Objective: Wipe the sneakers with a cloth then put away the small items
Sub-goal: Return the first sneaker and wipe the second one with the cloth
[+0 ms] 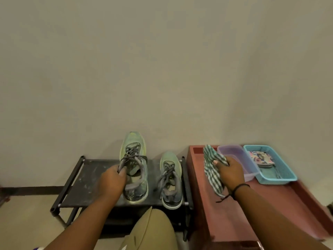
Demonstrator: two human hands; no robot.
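Two green-and-grey sneakers are over a black shoe rack (84, 179). My left hand (112, 181) grips the left sneaker (134, 159) at its collar and tongue, toe pointing to the wall and raised above the rack. Near the rack's right edge stands the right sneaker (171, 179), untouched. A green-and-white striped cloth (212, 170) is bunched in my right hand (229, 173), above a reddish-brown table (234, 213).
A clear purple-tinted tub (232, 150) and a blue plastic basket (281, 175) holding a patterned pouch (261, 156) sit at the table's far end. A plain wall rises right behind. My knee in olive trousers (153, 230) is in front of the rack.
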